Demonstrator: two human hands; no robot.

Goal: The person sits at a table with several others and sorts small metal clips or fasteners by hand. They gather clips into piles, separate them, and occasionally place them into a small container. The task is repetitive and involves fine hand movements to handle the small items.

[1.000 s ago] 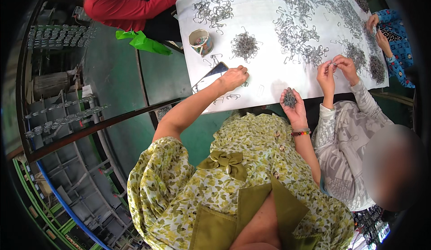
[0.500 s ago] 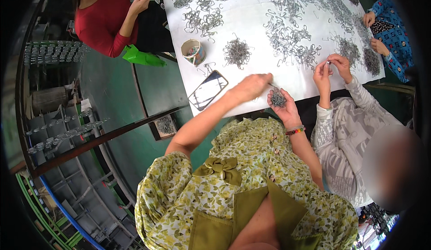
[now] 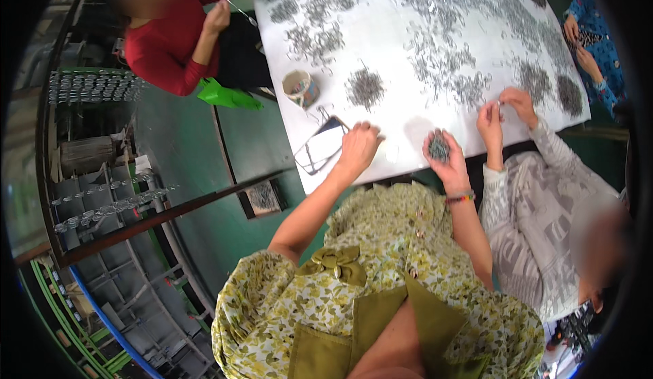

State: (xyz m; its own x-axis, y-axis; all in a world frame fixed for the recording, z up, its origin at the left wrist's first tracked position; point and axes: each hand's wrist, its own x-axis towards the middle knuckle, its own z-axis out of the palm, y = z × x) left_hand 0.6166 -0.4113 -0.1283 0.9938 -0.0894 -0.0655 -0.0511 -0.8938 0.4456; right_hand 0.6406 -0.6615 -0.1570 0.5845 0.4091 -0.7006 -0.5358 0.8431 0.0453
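Moved: left hand [image 3: 358, 146] has come off the right palm and back down to the bench [image 3: 401, 59] edge; right hand [image 3: 443, 158] stays cupped, palm up.
Right hand: fingers curled round a clump [image 3: 439, 146] of small grey wire parts, held over the near bench edge.
Left hand: knuckles up, fingers bent onto the white sheet; whether it pinches a part, cannot tell.
Handling: parts look light, stiff, springy, apt to tangle and spill. Best pinched singly at the tips, bulk kept cupped.
Axis: clump is a jumble, no common direction; single parts too small to tell.
Beside: phone [image 3: 322, 146] just left of left hand.
Farther: pile [image 3: 365, 88], cup [image 3: 301, 88], more heaps beyond.
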